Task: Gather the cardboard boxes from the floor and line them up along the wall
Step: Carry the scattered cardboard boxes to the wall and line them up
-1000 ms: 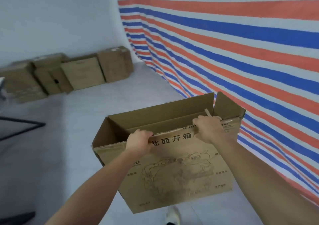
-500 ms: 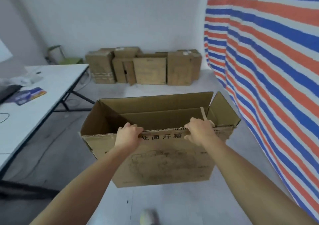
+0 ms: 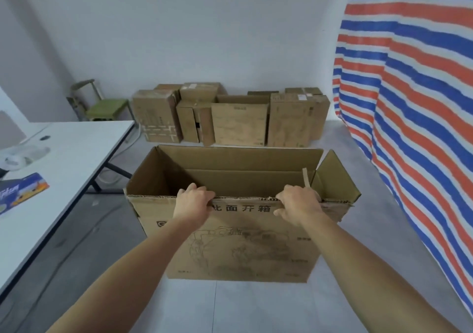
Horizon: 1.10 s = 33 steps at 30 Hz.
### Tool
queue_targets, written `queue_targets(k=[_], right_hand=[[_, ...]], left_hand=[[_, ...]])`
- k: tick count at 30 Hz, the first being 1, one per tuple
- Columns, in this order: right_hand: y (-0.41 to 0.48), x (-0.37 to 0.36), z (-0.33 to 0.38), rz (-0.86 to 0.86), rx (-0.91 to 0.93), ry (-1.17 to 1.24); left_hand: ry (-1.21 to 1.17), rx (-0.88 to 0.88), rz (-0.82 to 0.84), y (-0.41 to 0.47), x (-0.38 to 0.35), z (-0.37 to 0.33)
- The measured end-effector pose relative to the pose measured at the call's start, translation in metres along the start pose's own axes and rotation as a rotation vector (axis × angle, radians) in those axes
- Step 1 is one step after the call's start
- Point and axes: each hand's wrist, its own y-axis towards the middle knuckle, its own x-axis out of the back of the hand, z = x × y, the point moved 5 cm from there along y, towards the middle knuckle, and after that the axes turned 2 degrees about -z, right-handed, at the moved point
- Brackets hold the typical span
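While the person is turning away from the striped tarp [image 3: 409,107], which a second ago was filling most of what lay ahead and is now hanging off beyond the right hand [image 3: 298,203], the big open cardboard box [image 3: 243,245] is coming round square to the far wall [image 3: 230,38]. Both hands are curling over the near top edge of the box. The left hand [image 3: 193,202] is gripping the rim with its fingers folded inside, and the right hand is gripping it further along, just short of the raised end flap. The box is hanging from those two grips, clear of the floor [image 3: 256,307] as far as I can judge, with its flaps standing open. Straight ahead of both hands, well beyond the box, the row of boxes [image 3: 240,123] is already standing against the wall. To my eye the turn is putting the carrier on line for that row, with the set-down not yet begun. Off past the left hand a white table [image 3: 76,148] is jutting in, so that corner of the box is needing some room.
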Motion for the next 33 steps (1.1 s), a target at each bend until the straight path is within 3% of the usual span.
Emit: queue_targets(k=[6, 14, 22, 33], right_hand=[[0.180, -0.003, -0.039, 0.015, -0.004, 0.068], [0.412, 0.050, -0.044, 0.055, 0.094, 0.163], [0.613, 0.083, 0.035, 0.093, 0.369, 0.034], [0.906, 0.118, 0.120, 0.091, 0.340, 0.048]], left_hand=[[0.052, -0.011, 0.037, 0.182, -0.037, 0.030], [0.050, 0.147, 0.053, 0.374, -0.047, 0.120], [0.051, 0.305, 0.026, 0.505, -0.086, 0.268], [0.037, 0.253, 0.119, 0.754, -0.139, 0.464]])
